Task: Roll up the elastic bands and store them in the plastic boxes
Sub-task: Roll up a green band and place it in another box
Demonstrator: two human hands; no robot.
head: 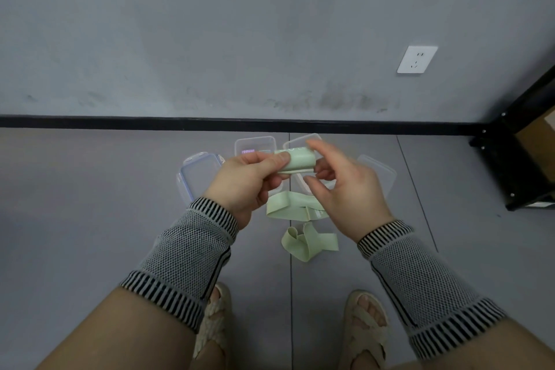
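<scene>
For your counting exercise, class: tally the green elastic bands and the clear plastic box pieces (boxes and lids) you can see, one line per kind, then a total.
Green elastic bands: 3 (one in the hands, two on the floor)
Clear plastic box pieces: 4
Total: 7

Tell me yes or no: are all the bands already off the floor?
No. Two green bands lie on the floor, while both hands hold a third.

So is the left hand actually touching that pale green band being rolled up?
Touching. The head view shows the left hand gripping the partly rolled green band, its thumb pressed flat on the roll's near end with no gap visible.
</scene>
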